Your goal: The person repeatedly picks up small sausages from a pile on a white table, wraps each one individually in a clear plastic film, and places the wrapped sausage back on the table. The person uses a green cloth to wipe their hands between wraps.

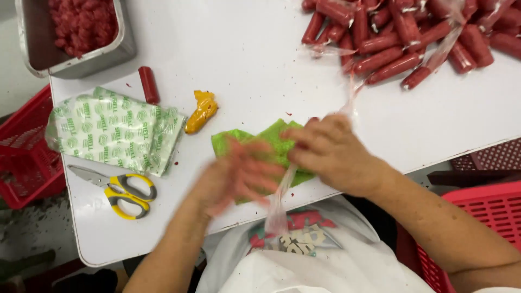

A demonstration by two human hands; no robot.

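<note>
Head view: right hand (331, 154) pinches clear wrapper (279, 203).

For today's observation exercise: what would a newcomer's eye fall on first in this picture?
First, the heap of red sausages at the white table's far right. Next, the two hands at the near edge: the left hand is blurred, the right hand pinches a clear plastic strip over a green cloth. Further left lie yellow-handled scissors.

Blurring left hand (239, 173) over green cloth (271, 144); cropping metal tray (122, 46), sausage pile (412, 32), red baskets (27, 152) at frame edges.
</note>
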